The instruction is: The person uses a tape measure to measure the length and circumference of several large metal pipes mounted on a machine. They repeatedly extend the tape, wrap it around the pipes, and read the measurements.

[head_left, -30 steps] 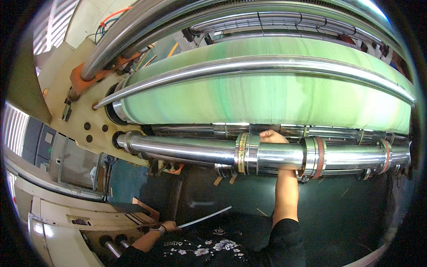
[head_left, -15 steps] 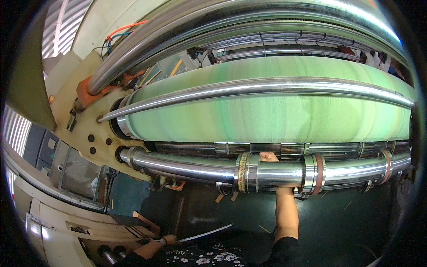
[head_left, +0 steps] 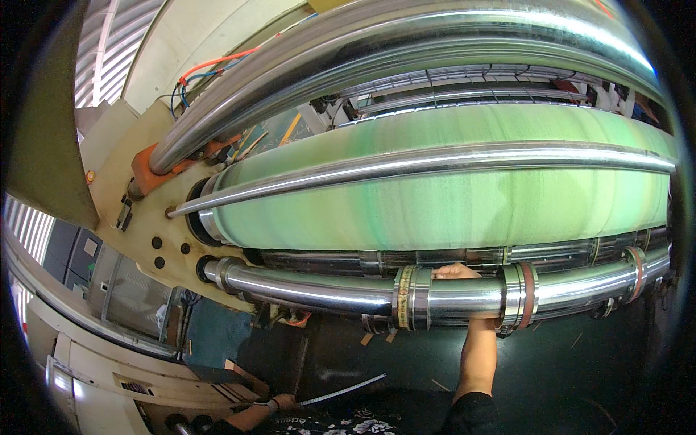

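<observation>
Signs and labels: small pale plate with dark print point(head_left: 135, 387) on the cream cabinet point(head_left: 101, 377) at lower left, rectangular, print too small to tell. Round orange stud point(head_left: 90, 176) on the cream machine side frame point(head_left: 156, 217), upper left. No packages in view.

Large roller point(head_left: 449, 206): wide cylinder, matt surface streaked pale green, running across the middle of the view. Thin polished steel bar point(head_left: 420, 163) lies across its front.

Upper rollers point(head_left: 377, 51): two heavy chromed cylinders, mirror-bright, curving above the green one.

Lower steel shaft point(head_left: 319, 293): polished tube below the green roller, carrying collars: a brass-and-steel ring point(head_left: 407, 297), a steel ring with a red-brown band point(head_left: 520, 293), and another red-banded ring point(head_left: 636, 272) at far right.

Side frame: cream-painted plate with dark round holes, orange bracket point(head_left: 156, 170) and red and blue cables point(head_left: 210, 65) above.

Floor under the shaft: dark green, scattered with small pale scraps.

Right hand point(head_left: 455, 272): forearm rises straight up from the lower edge, dark sleeve at the elbow; hand reaches over the top of the lower steel shaft between the two collars, fingers out of sight behind it, so how tightly they close cannot be told.

Left hand point(head_left: 284, 401): low at the bottom edge, wristband on, closed around one end of a thin flat metal strip point(head_left: 341, 390), which slants up and rightwards, well below the shaft
</observation>
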